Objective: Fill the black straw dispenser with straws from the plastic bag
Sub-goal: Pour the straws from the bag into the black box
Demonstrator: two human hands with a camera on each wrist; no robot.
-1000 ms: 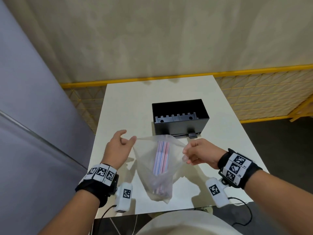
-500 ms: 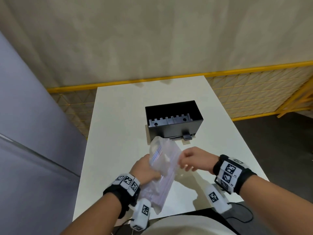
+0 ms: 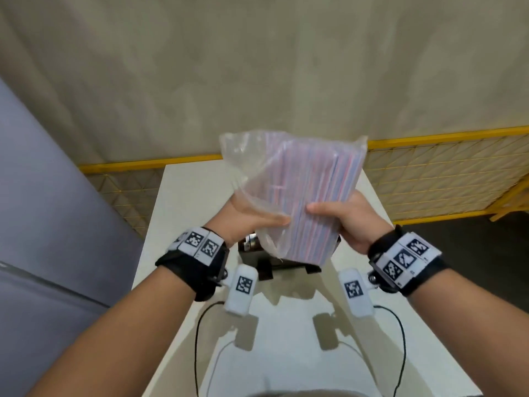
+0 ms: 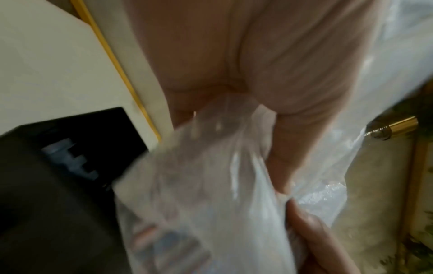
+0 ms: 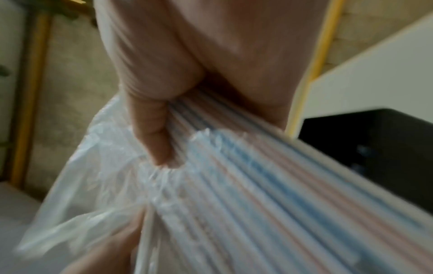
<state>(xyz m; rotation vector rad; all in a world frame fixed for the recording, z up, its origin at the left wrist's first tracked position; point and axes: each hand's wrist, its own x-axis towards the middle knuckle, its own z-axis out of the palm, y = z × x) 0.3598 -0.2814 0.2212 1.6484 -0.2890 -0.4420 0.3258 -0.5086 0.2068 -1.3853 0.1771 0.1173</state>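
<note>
A clear plastic bag (image 3: 252, 167) full of red- and blue-striped straws (image 3: 312, 202) is held up, tilted, above the black straw dispenser (image 3: 283, 265). Most of the dispenser is hidden behind the bag. My left hand (image 3: 246, 219) grips the loose plastic on the left side. My right hand (image 3: 346, 222) grips the straw bundle through the bag from the right. The lower ends of the straws hang just over the dispenser. In the right wrist view the straws (image 5: 257, 185) run down toward the dispenser (image 5: 374, 148). The left wrist view shows crumpled bag (image 4: 211, 185) beside the dispenser (image 4: 58, 185).
The dispenser stands on a white table (image 3: 186, 224). A yellow mesh fence (image 3: 443, 181) runs behind and to the right of it, a grey panel (image 3: 43, 196) stands on the left. Thin black cables (image 3: 197, 339) hang from the wrist cameras over the table's near part.
The bag has left the table in front of the dispenser and now is raised and tipped over it. Both hands shifted from pinching its mouth to gripping its body.
</note>
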